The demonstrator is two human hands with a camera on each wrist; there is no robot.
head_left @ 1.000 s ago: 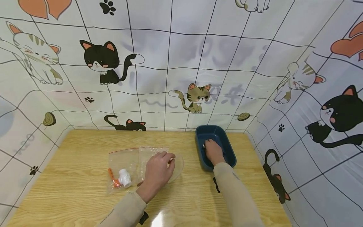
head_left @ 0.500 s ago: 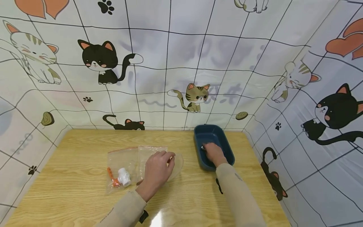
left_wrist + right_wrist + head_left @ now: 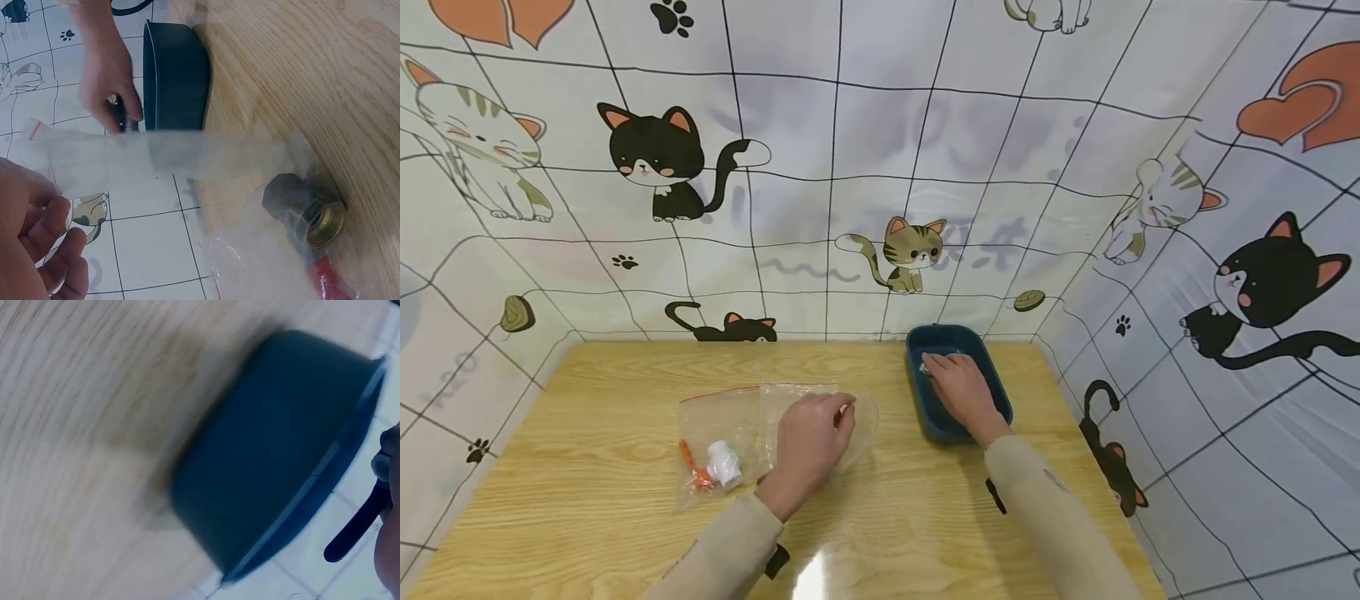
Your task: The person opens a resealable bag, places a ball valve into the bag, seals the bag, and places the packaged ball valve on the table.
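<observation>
My left hand pinches the edge of a clear plastic zip bag, which stands up from the table in the left wrist view. Beside its lower end, a ball valve with a brass thread and red handle lies under clear plastic. My right hand grips a small valve with a dark lever, its body mostly hidden by the fingers. That hand is over the blue basin, with the valve above the rim in the right wrist view.
Left of my left hand, another zip bag lies flat, holding a white valve with an orange handle. The wooden table meets a cat-print sheet behind and at the sides.
My right hand has risen inside the basin's outline, lifting the small valve above the rim. The left hand keeps its hold on the bag. The whole head view has shifted slightly.
</observation>
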